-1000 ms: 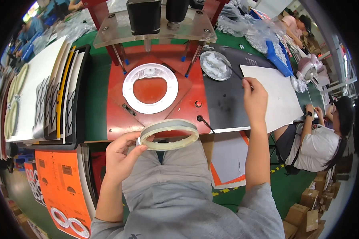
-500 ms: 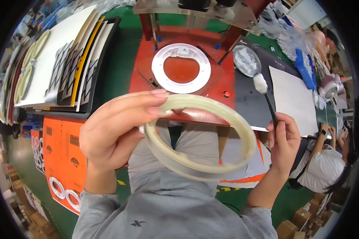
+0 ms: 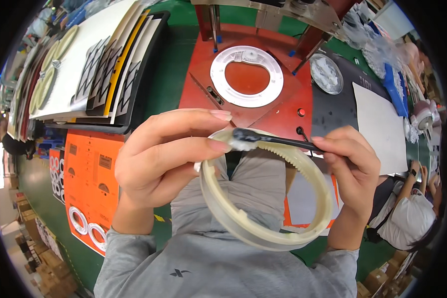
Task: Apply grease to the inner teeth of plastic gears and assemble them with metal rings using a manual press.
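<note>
My left hand grips a cream plastic ring by its far left side, fingers over the rim and thumb underneath. The ring is tilted, and a row of teeth runs along part of its inner wall. My right hand pinches the black handle of a small brush. White grease clings to the brush head, which touches the inside of the ring next to my left fingertips. Beyond, a white flat ring with a housing at its far side lies on the red base plate of a press.
A round dish of white grease stands right of the press, near a white sheet. Metal posts rise behind the plate. At left, a black tray holds stacked boards. A co-worker sits at far right.
My right hand has brought the greased brush from the right side over to the ring's inner wall. The ring has shifted slightly right and nearer; my left hand still holds it.
</note>
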A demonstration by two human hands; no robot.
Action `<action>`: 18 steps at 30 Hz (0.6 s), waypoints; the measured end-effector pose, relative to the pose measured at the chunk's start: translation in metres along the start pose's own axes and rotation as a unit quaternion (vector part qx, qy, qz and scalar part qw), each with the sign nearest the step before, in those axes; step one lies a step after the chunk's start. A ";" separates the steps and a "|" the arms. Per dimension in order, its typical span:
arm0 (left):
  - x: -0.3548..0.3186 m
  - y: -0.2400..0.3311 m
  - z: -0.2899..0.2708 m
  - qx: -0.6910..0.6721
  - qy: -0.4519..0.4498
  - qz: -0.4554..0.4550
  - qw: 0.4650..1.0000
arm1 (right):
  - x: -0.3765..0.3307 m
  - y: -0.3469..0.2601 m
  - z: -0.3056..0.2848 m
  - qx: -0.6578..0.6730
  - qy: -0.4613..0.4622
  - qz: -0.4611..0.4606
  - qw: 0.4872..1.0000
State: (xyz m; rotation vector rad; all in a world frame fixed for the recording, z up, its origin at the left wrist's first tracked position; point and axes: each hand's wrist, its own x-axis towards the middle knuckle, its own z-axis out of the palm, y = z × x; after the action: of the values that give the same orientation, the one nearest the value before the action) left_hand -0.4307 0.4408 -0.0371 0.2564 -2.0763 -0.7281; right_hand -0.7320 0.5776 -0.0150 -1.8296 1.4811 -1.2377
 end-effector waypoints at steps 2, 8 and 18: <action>-0.003 0.000 0.002 -0.035 0.045 0.011 0.998 | 0.007 -0.003 0.006 -0.012 0.001 -0.005 1.000; -0.011 -0.003 -0.014 -0.031 0.039 0.015 0.999 | 0.005 -0.047 -0.007 -0.250 -0.012 -0.069 0.966; 0.015 0.025 -0.011 0.138 -0.189 0.128 0.964 | 0.024 -0.074 -0.043 -0.268 -0.266 0.008 0.926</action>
State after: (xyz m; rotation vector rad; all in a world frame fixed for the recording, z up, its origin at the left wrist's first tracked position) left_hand -0.4281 0.4495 -0.0074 -0.0040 -2.5186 -0.3465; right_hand -0.7315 0.5840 0.0733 -2.2449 1.5848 -0.2626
